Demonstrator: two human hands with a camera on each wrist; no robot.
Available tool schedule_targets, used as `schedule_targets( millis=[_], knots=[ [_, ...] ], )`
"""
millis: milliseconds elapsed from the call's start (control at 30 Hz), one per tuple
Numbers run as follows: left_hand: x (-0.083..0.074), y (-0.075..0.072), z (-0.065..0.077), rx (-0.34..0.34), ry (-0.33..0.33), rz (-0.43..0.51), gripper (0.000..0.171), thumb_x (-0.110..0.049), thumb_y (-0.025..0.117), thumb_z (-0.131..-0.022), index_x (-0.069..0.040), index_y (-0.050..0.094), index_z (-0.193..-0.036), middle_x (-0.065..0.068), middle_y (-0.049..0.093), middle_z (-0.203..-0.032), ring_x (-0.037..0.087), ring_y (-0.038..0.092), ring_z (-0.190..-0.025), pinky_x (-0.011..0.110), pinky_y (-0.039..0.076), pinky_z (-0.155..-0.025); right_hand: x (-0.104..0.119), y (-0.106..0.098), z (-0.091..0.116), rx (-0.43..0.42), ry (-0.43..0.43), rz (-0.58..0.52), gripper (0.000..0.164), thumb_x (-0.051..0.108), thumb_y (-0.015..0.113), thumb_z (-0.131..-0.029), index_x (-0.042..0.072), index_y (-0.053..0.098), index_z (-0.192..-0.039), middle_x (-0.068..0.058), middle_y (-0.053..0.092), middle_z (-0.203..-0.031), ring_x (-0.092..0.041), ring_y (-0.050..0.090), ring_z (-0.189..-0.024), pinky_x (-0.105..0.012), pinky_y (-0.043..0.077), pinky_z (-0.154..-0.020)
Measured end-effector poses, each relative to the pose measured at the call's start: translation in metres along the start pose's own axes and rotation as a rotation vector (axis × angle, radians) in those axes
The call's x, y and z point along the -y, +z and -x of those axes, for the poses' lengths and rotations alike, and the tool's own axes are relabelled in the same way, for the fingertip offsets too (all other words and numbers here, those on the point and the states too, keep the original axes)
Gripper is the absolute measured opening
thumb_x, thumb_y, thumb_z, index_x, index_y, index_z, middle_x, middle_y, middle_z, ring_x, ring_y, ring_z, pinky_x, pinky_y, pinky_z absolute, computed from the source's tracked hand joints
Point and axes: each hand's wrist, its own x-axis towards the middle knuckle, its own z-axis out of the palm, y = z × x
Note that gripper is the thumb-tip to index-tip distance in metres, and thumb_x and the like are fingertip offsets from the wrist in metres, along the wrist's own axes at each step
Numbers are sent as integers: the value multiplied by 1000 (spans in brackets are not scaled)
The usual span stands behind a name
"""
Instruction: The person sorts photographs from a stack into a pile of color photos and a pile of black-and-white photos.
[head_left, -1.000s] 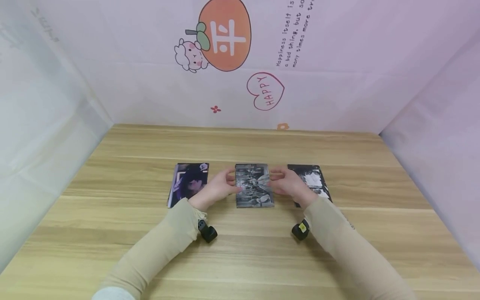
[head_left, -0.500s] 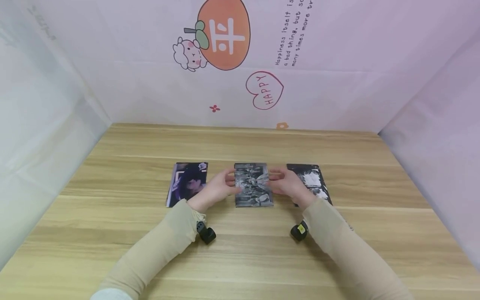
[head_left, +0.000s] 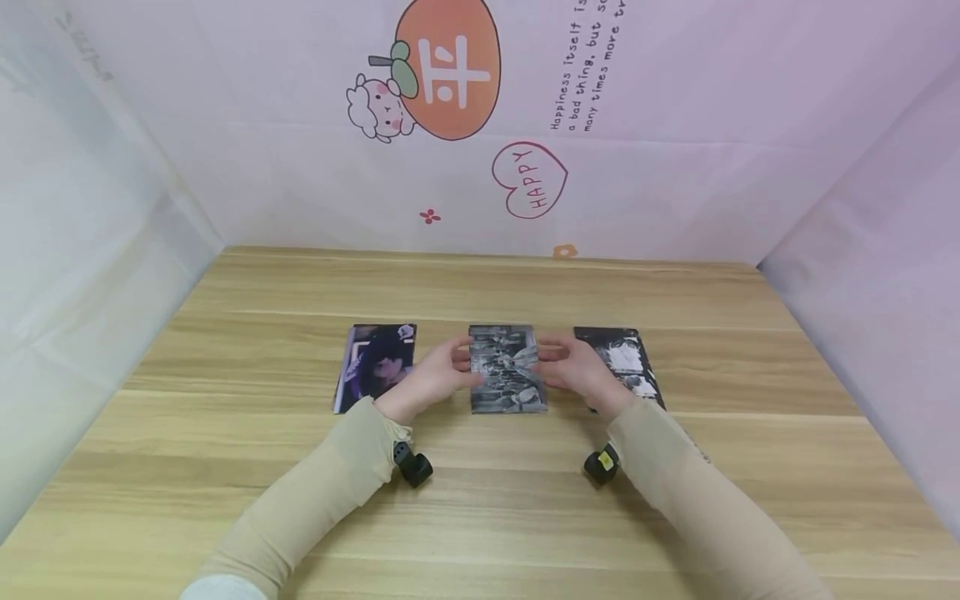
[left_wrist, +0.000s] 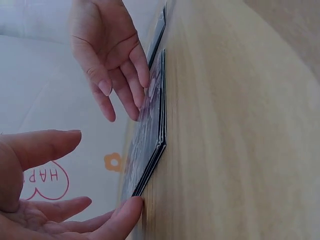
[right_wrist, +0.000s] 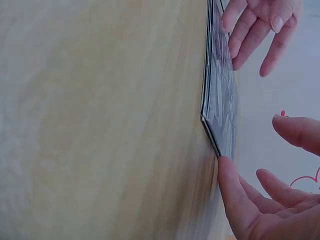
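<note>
A neat stack of black-and-white photo cards (head_left: 507,371) lies flat in the middle of the table. My left hand (head_left: 433,377) is at its left edge and my right hand (head_left: 579,373) at its right edge, palms facing each other. In the left wrist view, a fingertip of the left hand (left_wrist: 65,200) touches the edge of the stack (left_wrist: 150,130), which shows several layers. A fingertip of the right hand (right_wrist: 272,202) meets the opposite edge of the stack (right_wrist: 220,100) in the right wrist view. Both thumbs stand apart from the cards, and neither hand grips them.
A purple-toned pile of photo cards (head_left: 382,363), slightly fanned, lies to the left, partly behind the left wrist. Another black-and-white pile (head_left: 624,354) lies to the right, partly covered by the right hand. White printed sheets (head_left: 645,183) wall in the wooden table (head_left: 487,517).
Both hands keep their places at the sides of the middle stack. The view has shifted very slightly; the cards show no clear movement.
</note>
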Motion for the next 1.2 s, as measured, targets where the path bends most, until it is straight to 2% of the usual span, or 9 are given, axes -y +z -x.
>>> schedule_targets(
  millis=[267,500,700,833,1033,1200],
  knots=[
    [-2,1,2,-11,20,-64,71,-12,68,-85,0,32,-145,23,46,-139,35,46,-128,45,39,-107,0,1,5,-49,-43,68,58,8,59,-91,-2,35,-142,-27,45,-138,-37,51,-122,-38,50,-96],
    [-6,7,-3,-56,0,-110,64,-11,65,-88,4,36,-142,22,50,-136,32,53,-122,41,44,-103,-1,-1,6,-133,-44,-22,54,4,57,-90,-2,40,-140,-25,47,-137,-37,55,-118,-37,52,-92],
    [-10,11,-5,-82,15,-132,61,-8,66,-86,6,40,-140,21,56,-130,30,56,-117,38,47,-98,-3,-5,4,-140,-29,-49,56,3,54,-91,-3,35,-143,-27,46,-137,-36,56,-116,-37,52,-93],
    [-11,13,-5,-70,50,-121,64,-5,66,-85,5,37,-142,20,56,-126,30,57,-114,38,49,-96,-3,-8,6,-135,-30,-17,58,3,55,-91,-4,33,-143,-28,47,-135,-33,59,-111,-35,53,-91],
    [-12,17,-6,-66,99,-89,66,1,66,-82,5,37,-142,21,57,-117,31,59,-108,36,52,-91,-3,-15,10,-173,-47,53,55,4,61,-88,-2,42,-140,-24,54,-127,-20,62,-95,-27,56,-79],
    [-13,20,-4,-76,117,-39,65,4,65,-82,4,38,-141,20,58,-112,31,60,-103,31,55,-83,-6,-21,12,-169,-80,49,56,5,62,-88,0,43,-140,-21,53,-123,-14,59,-92,-23,56,-76]
  ],
)
